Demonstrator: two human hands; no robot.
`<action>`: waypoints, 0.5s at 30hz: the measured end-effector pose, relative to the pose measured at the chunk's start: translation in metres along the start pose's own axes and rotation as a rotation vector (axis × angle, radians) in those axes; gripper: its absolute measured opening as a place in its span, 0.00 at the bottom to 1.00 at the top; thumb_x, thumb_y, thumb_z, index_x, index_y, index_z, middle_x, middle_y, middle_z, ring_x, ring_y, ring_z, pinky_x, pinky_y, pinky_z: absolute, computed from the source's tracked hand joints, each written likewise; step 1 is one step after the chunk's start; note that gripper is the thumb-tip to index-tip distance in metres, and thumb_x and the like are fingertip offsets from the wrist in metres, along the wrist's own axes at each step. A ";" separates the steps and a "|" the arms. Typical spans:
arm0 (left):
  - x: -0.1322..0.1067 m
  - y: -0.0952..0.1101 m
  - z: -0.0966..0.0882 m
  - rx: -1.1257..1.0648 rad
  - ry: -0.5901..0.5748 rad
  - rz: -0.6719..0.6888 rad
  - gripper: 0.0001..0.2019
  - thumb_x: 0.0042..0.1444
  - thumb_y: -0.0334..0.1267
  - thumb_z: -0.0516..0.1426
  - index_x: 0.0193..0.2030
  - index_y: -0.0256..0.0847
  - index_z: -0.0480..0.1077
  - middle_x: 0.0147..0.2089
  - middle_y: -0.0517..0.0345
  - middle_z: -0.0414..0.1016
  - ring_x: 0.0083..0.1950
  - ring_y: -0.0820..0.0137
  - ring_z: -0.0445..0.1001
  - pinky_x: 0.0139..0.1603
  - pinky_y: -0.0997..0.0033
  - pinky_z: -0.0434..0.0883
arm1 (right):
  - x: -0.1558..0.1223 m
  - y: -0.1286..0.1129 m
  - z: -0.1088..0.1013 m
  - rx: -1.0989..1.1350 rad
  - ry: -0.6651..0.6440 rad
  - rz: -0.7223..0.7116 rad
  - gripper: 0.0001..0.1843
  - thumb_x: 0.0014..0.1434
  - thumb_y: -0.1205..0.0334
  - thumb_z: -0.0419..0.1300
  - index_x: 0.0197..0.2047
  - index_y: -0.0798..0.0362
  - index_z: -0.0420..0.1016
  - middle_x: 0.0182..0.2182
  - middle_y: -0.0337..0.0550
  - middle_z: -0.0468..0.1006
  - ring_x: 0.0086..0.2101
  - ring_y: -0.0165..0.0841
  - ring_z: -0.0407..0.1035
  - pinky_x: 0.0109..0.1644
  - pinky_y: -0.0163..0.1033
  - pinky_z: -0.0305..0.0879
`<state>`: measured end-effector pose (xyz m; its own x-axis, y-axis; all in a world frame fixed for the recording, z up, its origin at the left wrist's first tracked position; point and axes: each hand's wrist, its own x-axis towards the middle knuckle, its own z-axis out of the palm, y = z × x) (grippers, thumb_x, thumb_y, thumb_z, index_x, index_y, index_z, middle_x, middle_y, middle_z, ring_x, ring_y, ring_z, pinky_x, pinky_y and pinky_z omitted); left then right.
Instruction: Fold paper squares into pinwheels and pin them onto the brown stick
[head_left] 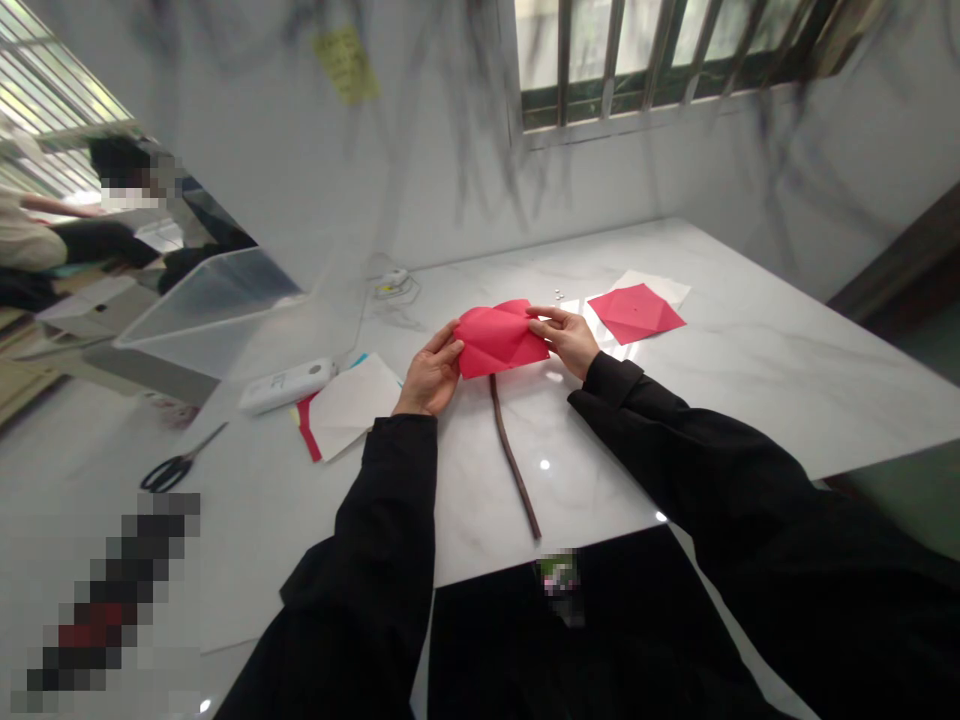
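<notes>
A folded red paper [499,338] is held just above the white marble table [750,370] between both hands. My left hand [431,375] pinches its left edge with the thumb on top. My right hand [566,338] grips its right edge, fingers closed on the paper. A thin brown stick [514,455] lies on the table below the paper and runs toward me. Both arms wear black sleeves.
A second red paper square [636,312] lies on white sheets at the right. A white sheet over a red one [349,405], a white device [285,386], black scissors [176,465] and a clear plastic box [210,305] sit left. Another person sits far left.
</notes>
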<state>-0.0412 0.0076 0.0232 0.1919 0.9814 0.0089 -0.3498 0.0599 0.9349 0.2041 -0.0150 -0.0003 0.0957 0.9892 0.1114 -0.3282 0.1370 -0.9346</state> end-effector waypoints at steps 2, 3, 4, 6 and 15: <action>-0.002 0.001 0.001 -0.005 0.004 -0.030 0.22 0.53 0.27 0.67 0.55 0.42 0.76 0.56 0.51 0.82 0.53 0.69 0.82 0.59 0.69 0.76 | -0.001 0.000 0.001 -0.008 -0.012 -0.009 0.39 0.44 0.48 0.78 0.57 0.55 0.78 0.26 0.32 0.78 0.30 0.30 0.73 0.38 0.37 0.73; -0.003 0.002 0.002 -0.002 0.001 -0.046 0.22 0.54 0.29 0.67 0.56 0.43 0.75 0.54 0.51 0.82 0.51 0.69 0.82 0.58 0.69 0.77 | -0.002 0.001 0.001 -0.010 -0.019 -0.012 0.43 0.44 0.48 0.78 0.61 0.55 0.76 0.25 0.31 0.77 0.29 0.30 0.73 0.37 0.37 0.72; -0.005 0.003 0.004 0.004 -0.012 -0.061 0.22 0.55 0.31 0.67 0.57 0.43 0.74 0.53 0.51 0.82 0.50 0.68 0.83 0.57 0.68 0.78 | -0.003 0.001 0.002 -0.008 -0.025 -0.009 0.46 0.44 0.48 0.78 0.64 0.54 0.74 0.24 0.30 0.76 0.29 0.30 0.73 0.37 0.37 0.72; -0.009 0.006 0.007 0.012 -0.061 -0.094 0.21 0.57 0.37 0.66 0.57 0.41 0.74 0.51 0.48 0.82 0.51 0.63 0.83 0.57 0.62 0.79 | -0.003 0.003 0.003 0.002 -0.042 0.023 0.50 0.43 0.48 0.78 0.68 0.53 0.70 0.25 0.29 0.77 0.30 0.30 0.73 0.36 0.36 0.72; -0.012 0.001 0.017 0.001 -0.084 -0.216 0.15 0.60 0.44 0.63 0.48 0.35 0.77 0.49 0.39 0.83 0.58 0.52 0.81 0.61 0.49 0.78 | -0.004 0.007 0.005 0.015 -0.164 0.135 0.43 0.46 0.54 0.78 0.65 0.52 0.73 0.27 0.33 0.81 0.28 0.29 0.73 0.34 0.34 0.70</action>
<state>-0.0280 -0.0070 0.0299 0.3374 0.9274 -0.1617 -0.2913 0.2662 0.9188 0.1965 -0.0177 -0.0054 -0.1040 0.9938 0.0401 -0.3418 0.0021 -0.9398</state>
